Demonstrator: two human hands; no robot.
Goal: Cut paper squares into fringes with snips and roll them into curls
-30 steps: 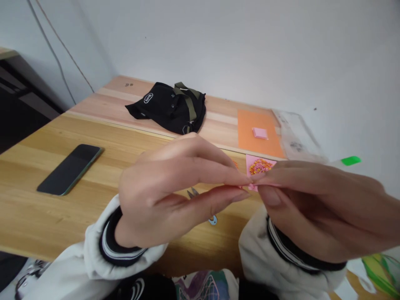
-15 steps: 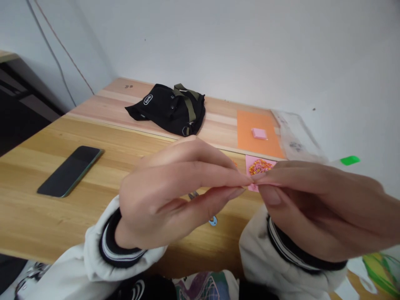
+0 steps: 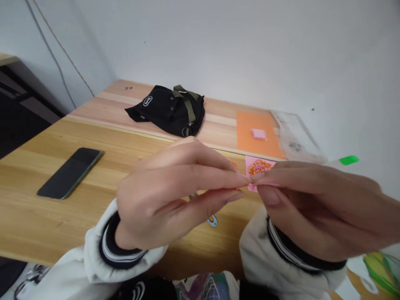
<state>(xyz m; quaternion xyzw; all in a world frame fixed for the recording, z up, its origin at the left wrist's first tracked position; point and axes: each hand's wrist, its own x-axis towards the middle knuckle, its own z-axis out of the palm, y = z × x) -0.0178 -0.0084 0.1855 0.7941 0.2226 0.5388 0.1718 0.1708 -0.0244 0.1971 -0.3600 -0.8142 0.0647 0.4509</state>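
Observation:
Above the table my left hand and my right hand meet fingertip to fingertip. A thin sliver of pink paper shows edge-on in the pinch of my right thumb and fingers. My left fingers are pinched together at the paper's left end, which they mostly hide. Beyond the fingertips lies a pink paper square bearing a pile of small orange, yellow and pink bits. Under my left hand are scissors with a light blue handle, partly covered.
A dark phone lies on the wooden table at left. Farther back are a black bag, an orange sheet with a pink packet on it, and a clear plastic sleeve. A green-tipped item is at right.
Both hands keep nearly the same pinch. The view has shifted very slightly; nothing is taken up or let go.

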